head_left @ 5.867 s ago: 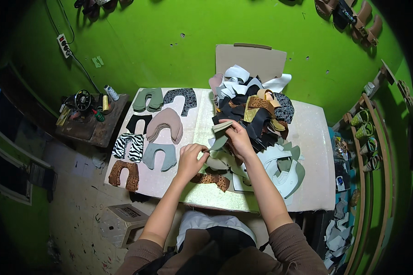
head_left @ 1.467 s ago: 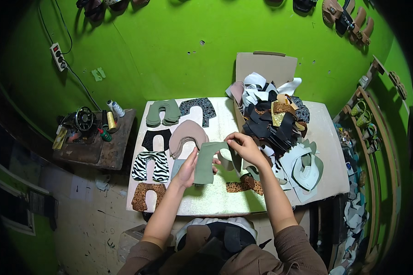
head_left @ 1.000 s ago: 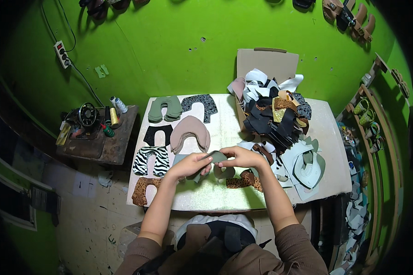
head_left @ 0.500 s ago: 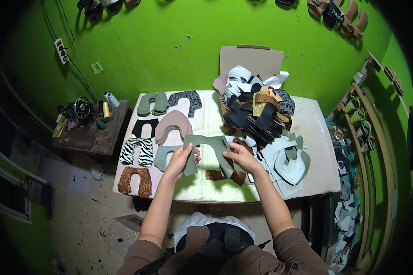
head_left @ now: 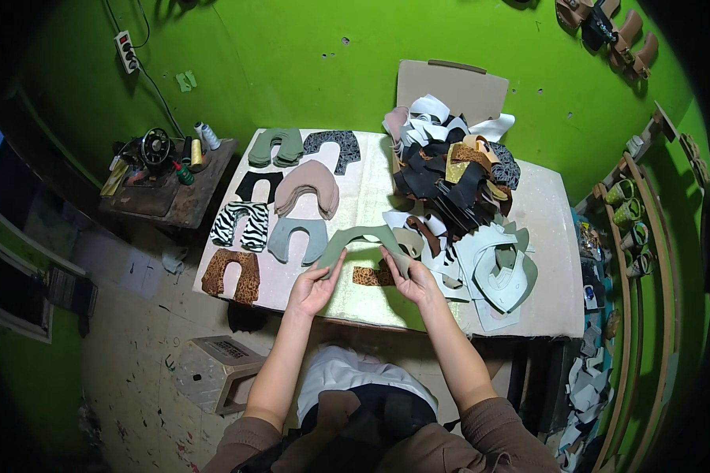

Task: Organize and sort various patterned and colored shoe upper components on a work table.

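Observation:
Over the front middle of the table, I hold a thin olive-green arch-shaped piece (head_left: 338,244), perhaps leather or a synthetic, by its two legs. My left hand (head_left: 312,292) pinches the left leg, and my right hand (head_left: 410,282) grips the right one; both palms partly show. On the left half of the table lie matching arch pieces: a green stack (head_left: 276,148), dark grey patterned ones (head_left: 339,145), black (head_left: 258,186), a dusty-pink stack (head_left: 308,180), zebra-striped (head_left: 241,224), grey-blue (head_left: 300,236) and leopard-print (head_left: 233,272). The grey-blue ones are nearest my left hand.
A tall heap of mixed scraps (head_left: 442,189) stands at the table's back right before a cardboard flap (head_left: 454,87). Pale cut-out sheets (head_left: 501,276) lie at right; a leopard-print scrap (head_left: 371,276) lies between my hands. A sewing machine (head_left: 156,147) is far left, a stool (head_left: 217,370) below.
The green piece has opened out into a wider, flatter arch. My hands have turned with palms more upward, and my view has shifted slightly.

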The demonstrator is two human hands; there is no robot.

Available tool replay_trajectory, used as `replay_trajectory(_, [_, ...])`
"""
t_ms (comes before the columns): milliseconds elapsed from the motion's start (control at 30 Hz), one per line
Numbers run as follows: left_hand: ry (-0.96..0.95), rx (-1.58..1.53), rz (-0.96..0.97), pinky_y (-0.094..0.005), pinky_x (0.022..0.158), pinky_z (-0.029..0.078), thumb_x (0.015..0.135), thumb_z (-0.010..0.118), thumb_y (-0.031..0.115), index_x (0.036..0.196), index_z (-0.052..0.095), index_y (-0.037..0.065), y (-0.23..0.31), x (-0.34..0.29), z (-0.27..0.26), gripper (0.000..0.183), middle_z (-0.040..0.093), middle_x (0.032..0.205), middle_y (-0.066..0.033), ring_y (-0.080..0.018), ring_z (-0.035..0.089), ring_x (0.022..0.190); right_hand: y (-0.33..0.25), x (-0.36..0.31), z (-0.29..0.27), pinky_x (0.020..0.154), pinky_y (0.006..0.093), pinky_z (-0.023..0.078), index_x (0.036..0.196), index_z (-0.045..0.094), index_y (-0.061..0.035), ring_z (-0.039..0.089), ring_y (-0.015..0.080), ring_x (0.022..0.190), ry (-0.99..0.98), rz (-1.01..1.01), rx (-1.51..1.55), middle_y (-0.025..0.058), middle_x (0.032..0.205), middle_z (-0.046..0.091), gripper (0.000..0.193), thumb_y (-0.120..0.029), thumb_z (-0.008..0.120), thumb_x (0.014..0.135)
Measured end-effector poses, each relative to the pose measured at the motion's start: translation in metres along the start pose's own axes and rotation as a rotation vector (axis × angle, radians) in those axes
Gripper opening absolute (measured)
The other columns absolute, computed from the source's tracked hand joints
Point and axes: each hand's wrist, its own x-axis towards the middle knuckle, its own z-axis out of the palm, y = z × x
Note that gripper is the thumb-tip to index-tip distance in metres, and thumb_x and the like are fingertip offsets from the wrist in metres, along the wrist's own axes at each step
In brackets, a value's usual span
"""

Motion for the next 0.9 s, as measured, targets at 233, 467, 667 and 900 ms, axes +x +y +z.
replay_trajectory(233, [-0.027, -0.094, 0.037, -0.0329, 0.096, 0.044, 0.092, 0.039, 0.005, 0.119, 0.038, -0.01, 0.046, 0.007, -0.004, 0.031, 0.047, 0.122, -0.0203, -0.03, 0.046, 0.115, -0.002, 0.034, 0.015, 0.088, 0.0319, 0.05, 0.116, 0.04, 0.0142, 0.054, 0.0302, 0.105, -0.065, 0.063, 0.187, 0.0249, 0.114, 0.05, 0.03, -0.001, 0.036, 0.09])
replay_trajectory(467, [-0.071, -0.079, 0.102, -0.0337, 0.091, 0.047, 0.093, 0.04, 0.017, 0.115, 0.046, -0.006, 0.133, 0.034, 0.01, 0.032, 0.053, 0.116, -0.0182, -0.0282, 0.05, 0.112, 0.02, 0.108, 0.058, 0.084, 0.0315, 0.052, 0.112, 0.043, 0.0102, 0.056, 0.0297, 0.101, 0.03, 0.061, 0.033, 0.0233, 0.109, 0.052, 0.031, 0.0, 0.048, 0.084])
replay_trajectory(667, [-0.06, -0.022, 0.138, -0.0339, 0.092, 0.045, 0.094, 0.036, 0.021, 0.116, 0.045, -0.006, 0.22, 0.074, 0.023, 0.037, 0.052, 0.118, -0.0174, -0.0266, 0.05, 0.112, 0.04, 0.19, 0.091, 0.087, 0.036, 0.05, 0.114, 0.044, 0.0073, 0.057, 0.0311, 0.099, -0.046, 0.172, 0.041, 0.0223, 0.109, 0.053, 0.031, 0.001, 0.046, 0.083])
replay_trajectory(900, [0.235, 0.299, 0.18, -0.0331, 0.086, 0.045, 0.092, 0.044, 0.024, 0.112, 0.048, 0.005, 0.307, 0.146, 0.031, 0.029, 0.056, 0.102, -0.008, -0.0193, 0.054, 0.096, 0.059, 0.283, 0.143, 0.075, 0.0391, 0.052, 0.119, 0.044, -0.0012, 0.058, 0.0248, 0.089, 0.089, 0.038, -0.312, 0.0138, 0.106, 0.056, 0.035, -0.001, 0.041, 0.084])
